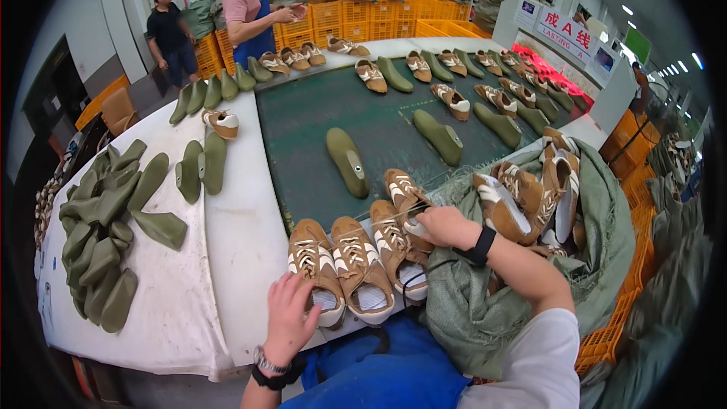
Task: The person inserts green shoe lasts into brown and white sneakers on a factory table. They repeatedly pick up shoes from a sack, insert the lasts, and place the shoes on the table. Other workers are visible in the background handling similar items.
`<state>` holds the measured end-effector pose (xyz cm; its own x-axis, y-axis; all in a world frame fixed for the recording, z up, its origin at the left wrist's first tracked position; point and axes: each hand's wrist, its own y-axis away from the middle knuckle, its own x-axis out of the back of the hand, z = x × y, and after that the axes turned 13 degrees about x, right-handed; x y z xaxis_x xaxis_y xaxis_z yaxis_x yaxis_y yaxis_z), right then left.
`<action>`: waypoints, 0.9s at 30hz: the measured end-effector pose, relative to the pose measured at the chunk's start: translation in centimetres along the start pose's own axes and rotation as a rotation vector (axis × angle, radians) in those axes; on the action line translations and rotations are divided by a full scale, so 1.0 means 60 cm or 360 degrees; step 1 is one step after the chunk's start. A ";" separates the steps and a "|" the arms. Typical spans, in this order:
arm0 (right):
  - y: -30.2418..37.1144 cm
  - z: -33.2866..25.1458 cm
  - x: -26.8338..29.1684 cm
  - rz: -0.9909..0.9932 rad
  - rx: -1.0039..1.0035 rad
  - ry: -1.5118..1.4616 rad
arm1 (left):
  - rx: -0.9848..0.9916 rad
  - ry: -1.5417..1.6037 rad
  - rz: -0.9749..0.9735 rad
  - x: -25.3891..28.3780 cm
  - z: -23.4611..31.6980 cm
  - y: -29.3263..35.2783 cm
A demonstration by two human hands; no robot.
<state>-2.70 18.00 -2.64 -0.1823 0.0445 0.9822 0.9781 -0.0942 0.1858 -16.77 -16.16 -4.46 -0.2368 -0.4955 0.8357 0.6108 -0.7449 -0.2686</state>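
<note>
A row of brown sneakers with white stripes stands at the near edge of the table. Against the side of the leftmost sneaker [312, 261] rests my left hand [291, 310], its fingers spread and holding nothing. Beside it stands a second sneaker [352, 254], then a third sneaker [390, 238] with a dark cord hanging at its heel. My right hand [450, 227] is closed on the heel end of another sneaker [401, 185] at the right of the row. Its fingertips are partly hidden, and a thin pale strand crosses the shoe there. An open green woven sack [485, 295] of sneakers lies beside my right arm.
Green shoe lasts [98, 220] are heaped on the white table [178, 288] at left. More lasts and sneakers stand in rows on the dark green conveyor belt [295, 136]. Orange crates [356, 19] line the back, where two people stand. A sign [564, 30] hangs at right.
</note>
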 end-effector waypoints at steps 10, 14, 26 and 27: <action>0.080 -0.035 0.205 0.0745 0.0032 -0.1400 | -0.0317 0.0135 0.0524 -0.020 0.143 -0.148; 0.122 -0.066 0.237 0.0842 0.0278 -0.1494 | -0.0027 0.0279 -0.0231 -0.047 0.120 -0.179; 0.113 -0.174 0.200 0.1514 0.0836 0.0161 | 0.0216 0.2229 -0.0768 0.016 0.101 -0.159; 0.094 -0.209 0.178 0.1418 0.0887 0.0263 | 0.0208 0.2055 -0.0576 0.013 0.117 -0.156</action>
<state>-0.39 5.47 9.24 0.6519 0.0444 0.7570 0.6657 0.4443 -0.5995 -17.38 -6.45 2.08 -0.8914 -0.3989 -0.2151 0.4130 -0.9105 -0.0227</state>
